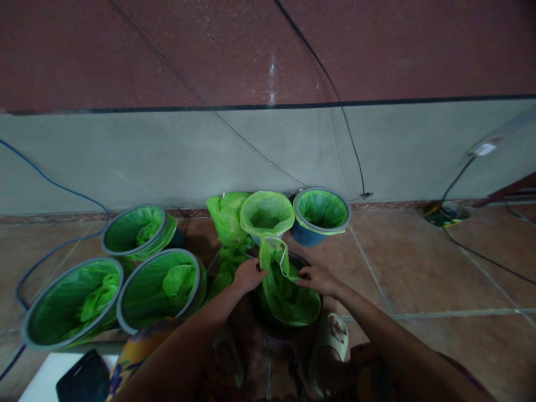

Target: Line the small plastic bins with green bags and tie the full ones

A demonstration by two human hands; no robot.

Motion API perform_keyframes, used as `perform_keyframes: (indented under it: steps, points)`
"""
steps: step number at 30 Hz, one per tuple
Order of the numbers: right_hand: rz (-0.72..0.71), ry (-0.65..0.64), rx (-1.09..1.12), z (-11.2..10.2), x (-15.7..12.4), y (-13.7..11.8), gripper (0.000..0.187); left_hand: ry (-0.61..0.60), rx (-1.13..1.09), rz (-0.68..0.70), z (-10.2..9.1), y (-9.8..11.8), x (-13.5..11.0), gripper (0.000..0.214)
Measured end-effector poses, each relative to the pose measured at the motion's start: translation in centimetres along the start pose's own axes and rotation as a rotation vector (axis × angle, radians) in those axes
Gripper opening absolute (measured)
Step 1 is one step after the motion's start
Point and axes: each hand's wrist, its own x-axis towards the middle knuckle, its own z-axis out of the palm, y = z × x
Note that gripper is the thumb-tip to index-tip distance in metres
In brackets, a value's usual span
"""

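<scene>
My left hand (248, 274) is closed on the left edge of a green plastic bag (287, 293) that hangs into a dark bin (268, 321) between my feet. My right hand (317, 278) pinches the bag's right edge, fingers curled. The bag's top, with a white drawstring, stands up between the two hands. Just behind it sit a bin fully wrapped in a green bag (267, 214) and a blue bin with a green liner (321, 215).
Three grey-rimmed bins lined with green bags (138, 231) (163, 287) (71, 301) stand at the left. Loose green bags (226, 218) lie behind my left hand. Cables run along the wall and tiled floor. A white object with a dark item (79, 379) lies at bottom left.
</scene>
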Motion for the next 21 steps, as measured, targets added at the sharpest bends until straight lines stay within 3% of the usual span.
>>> perform_keyframes:
  steps: [3,5,7,10,14,16,19,21]
  points:
    - [-0.025,-0.015,-0.062,0.1,-0.1,-0.5,0.012,0.015,0.008,-0.018,0.5,0.2,0.1,0.02]
    - [0.035,-0.061,0.013,-0.6,-0.5,-0.9,0.017,0.08,0.008,-0.081,0.2,0.3,0.3,0.023]
    - [0.094,-0.145,0.2,-2.1,-1.4,-1.4,0.021,0.172,-0.009,-0.148,-0.7,0.4,0.7,0.025]
    - [0.045,-0.265,0.483,-5.3,-3.6,-1.9,0.028,0.314,-0.046,-0.21,-2.8,0.0,1.3,0.027]
    - [-0.036,-0.323,0.604,-8.4,-6.2,-1.4,0.034,0.475,-0.065,-0.22,-5.2,-0.8,1.8,0.028]
    - [0.024,-0.352,0.512,-8.3,-6.6,-0.5,0.03,0.464,-0.054,-0.197,-5.5,-1.1,1.8,0.026]
    - [0.247,-0.37,0.129,-6.5,-6.0,1.0,0.016,0.402,0.056,-0.183,-5.3,-1.5,1.5,0.026]
    - [0.362,-0.371,-0.08,-5.4,-5.4,1.8,0.017,0.386,0.181,-0.183,-5.1,-1.8,1.3,0.03]
